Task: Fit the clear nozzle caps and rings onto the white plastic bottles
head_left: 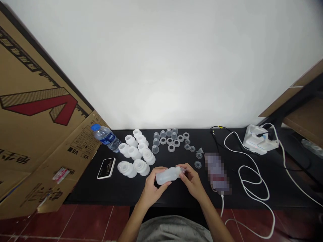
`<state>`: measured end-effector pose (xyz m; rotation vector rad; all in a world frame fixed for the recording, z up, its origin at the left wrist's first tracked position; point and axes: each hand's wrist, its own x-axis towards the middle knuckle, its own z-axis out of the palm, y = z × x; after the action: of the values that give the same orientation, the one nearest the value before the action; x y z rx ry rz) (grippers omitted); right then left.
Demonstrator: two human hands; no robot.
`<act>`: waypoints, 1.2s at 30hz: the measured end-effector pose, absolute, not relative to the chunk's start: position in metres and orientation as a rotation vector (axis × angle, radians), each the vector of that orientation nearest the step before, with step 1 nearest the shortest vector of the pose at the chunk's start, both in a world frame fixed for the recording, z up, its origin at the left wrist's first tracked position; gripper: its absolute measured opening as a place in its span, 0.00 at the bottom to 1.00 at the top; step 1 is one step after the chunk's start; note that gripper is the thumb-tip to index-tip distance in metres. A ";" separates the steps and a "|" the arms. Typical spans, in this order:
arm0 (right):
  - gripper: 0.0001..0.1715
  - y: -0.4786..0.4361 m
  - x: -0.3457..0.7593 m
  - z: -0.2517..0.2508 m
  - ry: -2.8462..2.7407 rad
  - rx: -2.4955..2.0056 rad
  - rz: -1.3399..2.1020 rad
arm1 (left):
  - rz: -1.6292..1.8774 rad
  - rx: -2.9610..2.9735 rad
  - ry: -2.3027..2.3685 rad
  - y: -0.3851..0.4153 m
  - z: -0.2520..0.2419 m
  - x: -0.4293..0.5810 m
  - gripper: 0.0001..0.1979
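A translucent white baby bottle (167,175) lies sideways above the front of the black table. My left hand (152,188) is wrapped round its base end. At the neck, my right hand (192,181) pinches the collar and clear teat (182,170) between thumb and fingers. Several white bottles (134,153) stand to the left; some in the front group have tops on. Beyond the hands are clear dome caps (155,149), white collar rings (171,148) and clear teats (198,164).
A water bottle (107,137) and a white-edged device (106,168) are at the left, beside a large cardboard box (45,134). At the right lie a blurred phone (217,172), a white cable (242,178) and a white power strip (259,139). A white wall (166,67) stands behind.
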<state>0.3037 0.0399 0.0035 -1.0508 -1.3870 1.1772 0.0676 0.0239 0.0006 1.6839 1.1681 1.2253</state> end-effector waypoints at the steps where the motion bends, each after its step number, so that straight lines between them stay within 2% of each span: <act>1: 0.22 0.040 0.304 0.003 -1.382 -1.031 1.189 | 1.213 1.679 1.188 0.023 0.001 0.067 0.19; 7: 0.18 0.038 0.305 0.008 -1.421 -1.072 1.193 | 1.152 1.752 1.177 0.025 0.007 0.066 0.20; 15: 0.22 0.036 0.309 0.005 -1.417 -1.017 1.259 | 1.237 1.941 1.128 0.022 0.011 0.068 0.22; 20: 0.21 0.040 0.307 -0.003 -1.361 -1.006 1.255 | 1.106 1.974 1.200 0.018 0.015 0.069 0.19; 24: 0.35 0.047 0.302 0.007 -1.274 -0.955 1.367 | 1.015 1.866 1.235 0.018 0.022 0.070 0.30; 31: 0.26 0.073 0.281 0.034 -1.468 -0.887 1.417 | 1.076 1.579 1.181 0.022 0.020 0.070 0.35; 34: 0.27 0.093 0.269 0.034 -1.743 -0.940 1.203 | 1.132 1.451 1.131 0.022 0.016 0.070 0.42; 36: 0.32 0.106 0.262 0.034 -1.961 -0.947 1.008 | 1.161 1.408 1.078 0.022 0.014 0.071 0.45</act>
<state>0.2622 0.1057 0.0338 -0.9466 -1.9605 1.0079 0.0706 0.0216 0.0139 1.4079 1.0785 1.1608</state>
